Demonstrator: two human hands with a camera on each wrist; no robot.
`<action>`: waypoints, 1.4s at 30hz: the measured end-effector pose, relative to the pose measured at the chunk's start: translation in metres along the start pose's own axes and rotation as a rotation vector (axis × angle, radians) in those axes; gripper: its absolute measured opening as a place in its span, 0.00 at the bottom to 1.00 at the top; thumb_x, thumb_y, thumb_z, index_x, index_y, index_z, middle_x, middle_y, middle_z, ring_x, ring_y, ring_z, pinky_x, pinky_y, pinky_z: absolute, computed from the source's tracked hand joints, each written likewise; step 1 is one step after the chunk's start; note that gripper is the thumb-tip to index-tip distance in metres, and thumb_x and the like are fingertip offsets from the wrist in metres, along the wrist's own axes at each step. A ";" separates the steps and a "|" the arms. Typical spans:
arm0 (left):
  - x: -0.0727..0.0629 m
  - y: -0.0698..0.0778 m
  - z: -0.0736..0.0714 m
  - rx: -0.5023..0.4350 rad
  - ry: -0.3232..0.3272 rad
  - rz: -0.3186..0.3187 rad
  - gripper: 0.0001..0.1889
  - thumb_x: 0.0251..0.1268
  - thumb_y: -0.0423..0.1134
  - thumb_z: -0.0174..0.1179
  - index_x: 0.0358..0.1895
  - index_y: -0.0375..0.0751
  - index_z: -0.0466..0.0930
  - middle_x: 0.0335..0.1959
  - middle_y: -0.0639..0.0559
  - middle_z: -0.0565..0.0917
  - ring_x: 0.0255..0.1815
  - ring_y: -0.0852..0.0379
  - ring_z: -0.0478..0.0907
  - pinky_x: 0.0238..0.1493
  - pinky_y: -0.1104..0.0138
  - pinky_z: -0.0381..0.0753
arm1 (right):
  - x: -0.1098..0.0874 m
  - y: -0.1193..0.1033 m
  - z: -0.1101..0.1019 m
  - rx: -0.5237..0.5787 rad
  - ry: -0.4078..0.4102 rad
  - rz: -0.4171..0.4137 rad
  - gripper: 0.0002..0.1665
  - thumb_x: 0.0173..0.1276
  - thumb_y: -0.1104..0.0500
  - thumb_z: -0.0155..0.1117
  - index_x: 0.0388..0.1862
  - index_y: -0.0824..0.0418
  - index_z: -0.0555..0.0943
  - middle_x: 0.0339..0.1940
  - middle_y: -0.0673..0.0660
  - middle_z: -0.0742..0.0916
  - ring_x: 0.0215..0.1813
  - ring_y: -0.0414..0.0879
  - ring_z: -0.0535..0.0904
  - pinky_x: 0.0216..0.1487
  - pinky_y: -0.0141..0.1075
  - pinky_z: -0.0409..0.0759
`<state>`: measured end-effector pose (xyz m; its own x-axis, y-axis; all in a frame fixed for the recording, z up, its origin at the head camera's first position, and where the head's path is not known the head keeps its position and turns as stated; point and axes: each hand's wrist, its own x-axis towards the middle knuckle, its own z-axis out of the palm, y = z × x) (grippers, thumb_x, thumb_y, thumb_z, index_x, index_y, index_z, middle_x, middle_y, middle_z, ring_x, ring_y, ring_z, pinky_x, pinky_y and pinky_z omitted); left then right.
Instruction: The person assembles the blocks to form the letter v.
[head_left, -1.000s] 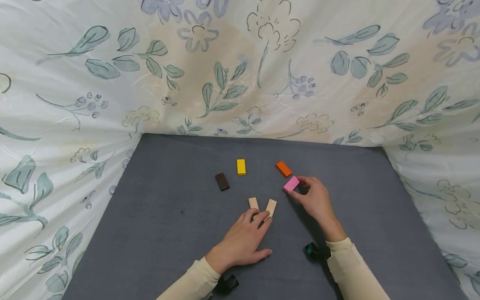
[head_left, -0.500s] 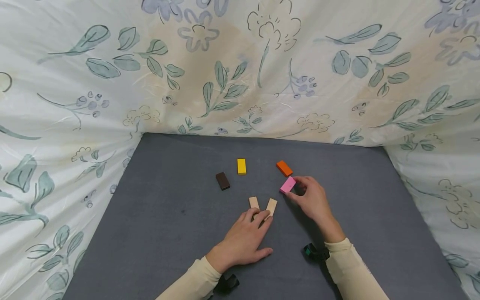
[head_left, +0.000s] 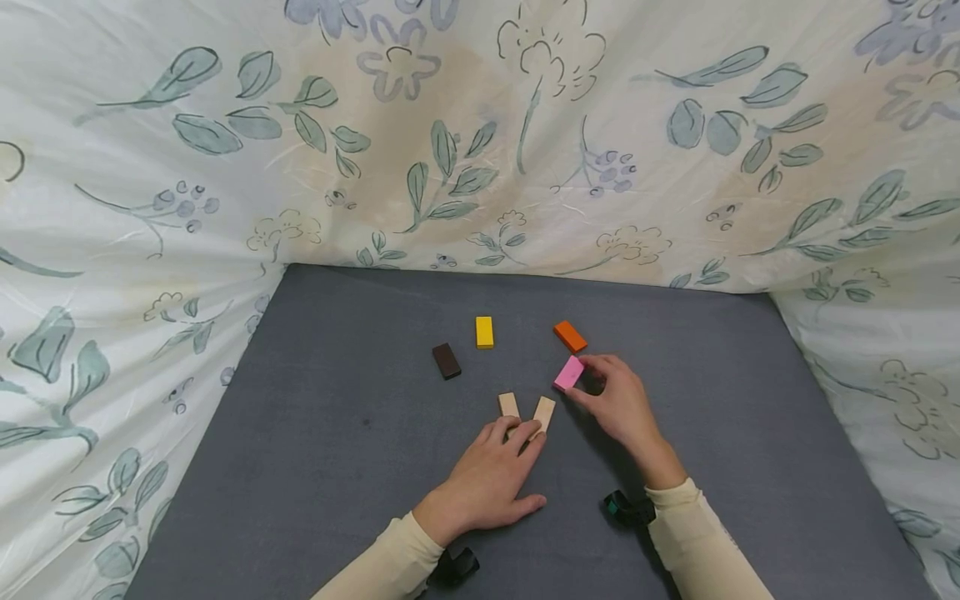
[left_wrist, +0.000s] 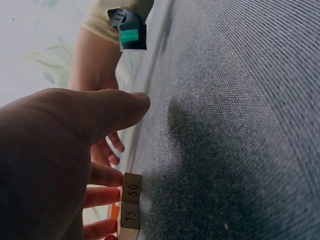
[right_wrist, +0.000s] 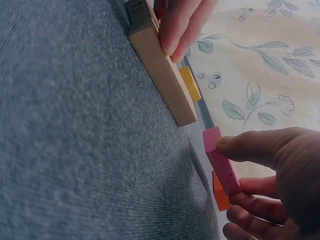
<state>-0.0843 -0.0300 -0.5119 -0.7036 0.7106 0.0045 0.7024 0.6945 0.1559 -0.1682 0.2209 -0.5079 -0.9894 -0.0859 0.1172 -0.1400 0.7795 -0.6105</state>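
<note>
My right hand (head_left: 618, 400) pinches a pink block (head_left: 569, 373) between thumb and fingers, as the right wrist view also shows with the pink block (right_wrist: 220, 160) held by its two ends. Fingertips of my left hand (head_left: 487, 479) rest on two plain wooden blocks, the left one (head_left: 508, 405) and the right one (head_left: 543, 411), which fan apart at their far ends. In the left wrist view their near ends (left_wrist: 131, 189) read 50 and 75, and my left thumb sticks out straight. The left fingers cover the near part of both wooden blocks.
Beyond the pink block lies an orange block (head_left: 571, 336). A yellow block (head_left: 484, 332) and a dark brown block (head_left: 447, 361) lie farther left on the grey cloth (head_left: 337, 467). A floral curtain (head_left: 450, 167) hangs behind and at both sides.
My right hand has carried the pink block a little left and toward me, turning it slightly more upright in the head view. My left hand has stayed on the wooden blocks.
</note>
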 end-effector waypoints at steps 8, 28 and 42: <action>0.001 0.001 0.003 0.002 -0.015 -0.011 0.43 0.74 0.70 0.63 0.81 0.46 0.71 0.81 0.49 0.67 0.76 0.47 0.65 0.77 0.50 0.68 | -0.001 -0.005 0.002 -0.010 -0.030 -0.005 0.35 0.66 0.56 0.84 0.70 0.66 0.83 0.63 0.67 0.84 0.55 0.63 0.82 0.56 0.62 0.81; -0.001 0.001 -0.001 0.000 0.015 -0.002 0.43 0.73 0.69 0.64 0.80 0.45 0.72 0.80 0.49 0.68 0.75 0.46 0.66 0.76 0.51 0.69 | -0.003 -0.008 0.007 -0.006 -0.062 -0.061 0.36 0.65 0.56 0.85 0.70 0.66 0.83 0.65 0.67 0.84 0.59 0.65 0.81 0.60 0.63 0.80; 0.000 0.001 -0.001 -0.016 -0.001 -0.012 0.43 0.74 0.69 0.64 0.81 0.46 0.72 0.81 0.49 0.67 0.76 0.47 0.65 0.77 0.51 0.68 | -0.001 -0.005 0.012 -0.009 -0.084 -0.099 0.35 0.64 0.56 0.85 0.68 0.65 0.85 0.66 0.67 0.85 0.68 0.67 0.78 0.69 0.66 0.73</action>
<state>-0.0839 -0.0298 -0.5109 -0.7119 0.7023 0.0012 0.6920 0.7011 0.1718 -0.1671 0.2099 -0.5143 -0.9705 -0.2146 0.1102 -0.2375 0.7699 -0.5923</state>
